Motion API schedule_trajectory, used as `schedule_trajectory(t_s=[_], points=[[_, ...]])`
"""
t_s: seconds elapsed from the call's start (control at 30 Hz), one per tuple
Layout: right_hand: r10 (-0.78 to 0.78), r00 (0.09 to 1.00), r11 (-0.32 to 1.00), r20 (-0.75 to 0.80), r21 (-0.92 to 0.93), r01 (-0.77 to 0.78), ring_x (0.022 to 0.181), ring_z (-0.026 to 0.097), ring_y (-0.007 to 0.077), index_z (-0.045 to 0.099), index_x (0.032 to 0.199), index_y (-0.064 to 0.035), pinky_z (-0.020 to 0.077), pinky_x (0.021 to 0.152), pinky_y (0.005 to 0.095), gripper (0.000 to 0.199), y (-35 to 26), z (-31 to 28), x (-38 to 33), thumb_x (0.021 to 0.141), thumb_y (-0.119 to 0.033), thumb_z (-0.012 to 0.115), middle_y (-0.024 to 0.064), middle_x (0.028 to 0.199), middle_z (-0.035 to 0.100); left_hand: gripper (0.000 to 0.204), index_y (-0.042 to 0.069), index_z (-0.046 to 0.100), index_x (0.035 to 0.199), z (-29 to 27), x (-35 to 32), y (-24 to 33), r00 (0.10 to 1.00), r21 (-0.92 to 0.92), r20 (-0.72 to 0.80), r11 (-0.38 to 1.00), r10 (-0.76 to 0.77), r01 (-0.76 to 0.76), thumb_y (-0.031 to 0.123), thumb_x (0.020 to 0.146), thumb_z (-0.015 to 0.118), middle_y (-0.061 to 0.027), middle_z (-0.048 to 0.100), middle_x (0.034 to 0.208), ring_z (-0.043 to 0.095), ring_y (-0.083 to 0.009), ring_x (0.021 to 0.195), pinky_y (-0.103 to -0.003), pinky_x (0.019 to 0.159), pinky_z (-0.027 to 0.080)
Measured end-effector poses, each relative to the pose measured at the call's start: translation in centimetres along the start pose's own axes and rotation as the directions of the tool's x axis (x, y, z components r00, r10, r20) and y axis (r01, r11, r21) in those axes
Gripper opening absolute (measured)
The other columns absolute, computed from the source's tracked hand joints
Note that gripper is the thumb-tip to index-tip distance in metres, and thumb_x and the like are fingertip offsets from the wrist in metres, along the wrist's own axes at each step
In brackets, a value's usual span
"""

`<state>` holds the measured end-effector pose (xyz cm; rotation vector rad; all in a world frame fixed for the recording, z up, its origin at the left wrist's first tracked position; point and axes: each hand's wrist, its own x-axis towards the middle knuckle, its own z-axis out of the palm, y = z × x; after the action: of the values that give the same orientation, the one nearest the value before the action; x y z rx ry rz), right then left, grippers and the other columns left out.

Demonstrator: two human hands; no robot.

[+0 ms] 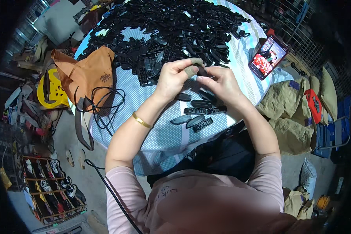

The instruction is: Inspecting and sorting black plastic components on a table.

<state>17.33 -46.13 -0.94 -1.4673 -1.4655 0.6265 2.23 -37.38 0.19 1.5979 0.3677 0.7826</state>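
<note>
My left hand (174,78) and my right hand (223,82) meet at the near edge of a big heap of black plastic parts (163,33). Between their fingertips they pinch a small dark part (202,71), mostly hidden by the fingers. Greenish-grey finger covers wrap the thumb and a finger of my left hand; a gold bangle (142,120) circles that wrist. Just below the hands lie several loose black oblong parts (201,104), some with their slotted inner side up, others smooth side up.
A patterned cloth (163,132) covers the table. To the left sit a brown bag (91,70) and a looped black cable (101,124). A lit phone (268,57) leans at the right edge. Tan sacks (280,99) stand right of the table; a shoe rack (50,187) is lower left.
</note>
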Motion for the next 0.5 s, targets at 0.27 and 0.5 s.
schedule_trajectory(t_s=[0.27,0.5], points=[[-0.077,0.968,0.991,0.238,-0.086,0.100,0.081,0.060,0.0158,0.062,0.102,-0.0002,0.0481,0.068,0.0296,0.035,0.6,-2.6,1.5,0.075,-0.021,0.069,0.0121,0.094,0.065,0.027,0.000,0.062,0.106,-0.7,-0.2,1.0,0.996,0.174,-0.001,0.981,-0.084,0.083,0.006,0.079,0.061,-0.0061,0.067,0.085,0.058,-0.0070,0.074,-0.021,0.067,0.048],[-0.150,0.984,0.761,-0.094,-0.646,0.054,0.082,0.060,0.0273,0.066,0.091,-0.0026,0.0477,0.071,0.0332,0.021,4.0,-5.9,2.3,0.075,-0.017,0.065,0.0129,0.091,0.062,0.026,0.003,0.065,0.098,0.5,0.4,-0.4,0.965,0.660,0.242,0.747,-0.101,-0.087,0.017,0.076,0.061,-0.0101,0.059,0.070,0.058,-0.0212,0.070,-0.032,0.068,0.046]])
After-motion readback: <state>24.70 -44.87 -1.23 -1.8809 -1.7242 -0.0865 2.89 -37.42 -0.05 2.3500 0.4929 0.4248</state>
